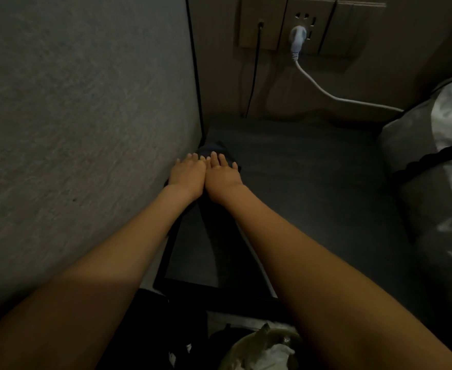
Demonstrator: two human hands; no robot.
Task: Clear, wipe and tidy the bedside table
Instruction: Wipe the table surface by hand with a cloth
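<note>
1. My left hand (186,173) and my right hand (223,174) lie side by side, touching along their inner edges, at the far left of the bedside table (312,182).
2. Both hands rest palm down on a dark cloth (215,148), fingers straight and flat on it. Neither hand curls round or pinches anything.
3. The cloth lies on the table top against the grey padded panel (86,129) on the left. Only its far edge, beyond my fingertips, and a small part beside my right hand are visible; the light is too dim to tell its full outline.
4. On the wall behind the table sits a socket plate (311,25). A white plug (297,38) is inserted in it, and its white cable (334,97) runs down and to the right towards the bedding (448,129).
5. A black cable (254,73) hangs down from the left part of the plate.
6. At the bottom edge, below the table front, stands a bin (259,348) with crumpled white paper in it.
</note>
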